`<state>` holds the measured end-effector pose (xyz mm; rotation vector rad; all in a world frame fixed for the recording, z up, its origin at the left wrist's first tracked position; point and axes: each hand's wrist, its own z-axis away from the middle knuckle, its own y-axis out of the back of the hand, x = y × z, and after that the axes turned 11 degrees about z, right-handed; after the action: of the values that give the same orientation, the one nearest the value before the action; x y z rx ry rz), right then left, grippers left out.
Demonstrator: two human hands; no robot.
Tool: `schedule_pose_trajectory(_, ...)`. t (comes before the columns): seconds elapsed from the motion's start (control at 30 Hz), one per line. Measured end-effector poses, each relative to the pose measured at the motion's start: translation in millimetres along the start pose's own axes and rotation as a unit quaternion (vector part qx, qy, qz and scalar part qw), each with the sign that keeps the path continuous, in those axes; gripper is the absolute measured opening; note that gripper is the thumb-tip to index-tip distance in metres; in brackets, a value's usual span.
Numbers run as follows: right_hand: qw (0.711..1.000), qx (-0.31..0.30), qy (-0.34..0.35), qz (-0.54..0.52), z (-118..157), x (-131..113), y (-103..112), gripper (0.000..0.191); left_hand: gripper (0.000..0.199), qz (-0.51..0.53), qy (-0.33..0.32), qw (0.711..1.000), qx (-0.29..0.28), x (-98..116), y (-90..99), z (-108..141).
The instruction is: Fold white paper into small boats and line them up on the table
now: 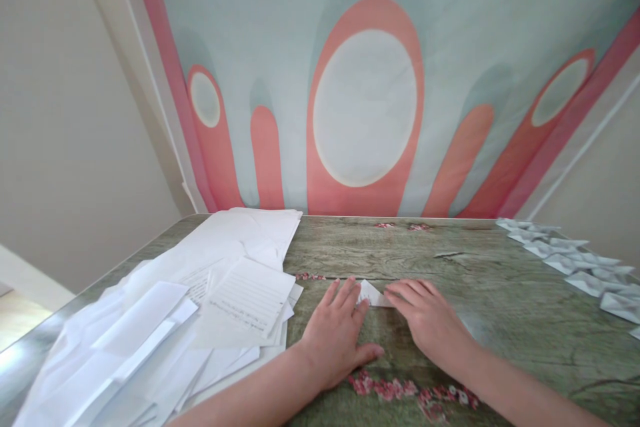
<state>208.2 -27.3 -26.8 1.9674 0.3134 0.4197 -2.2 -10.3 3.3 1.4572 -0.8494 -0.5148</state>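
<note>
A small folded white paper lies on the wooden-patterned table between my two hands, with a pointed top edge. My left hand rests flat, palm down, its fingertips on the paper's left side and its thumb stretched out to the right. From the other side, my right hand touches the paper's right corner with its fingers held close together. The underside of that hand and its thumb are hidden.
A large heap of white paper sheets, some with writing, covers the left of the table. Rows of folded white paper pieces stand at the right edge. Behind rises a grey-green and coral panel.
</note>
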Motion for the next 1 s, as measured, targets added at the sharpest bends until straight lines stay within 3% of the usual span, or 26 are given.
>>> schedule_pose_trajectory(0.2, 0.998, 0.017, 0.06, -0.028, -2, -14, -10, 0.03, 0.064, 0.003, 0.006, 1.0, 0.009, 0, -0.9, 0)
schedule_pose_trajectory(0.47, 0.998, 0.005, 0.056, -0.024, -2, -11, -14, 0.028, 0.061, -0.002, 0.022, 1.0, 0.011, 1, -3.7, -1)
schedule_pose_trajectory(1.0, 0.997, -0.026, 0.063, -0.027, -3, -11, -10, 0.031, 0.043, -0.06, 0.054, 0.997, 0.01, -7, 13.6, -1)
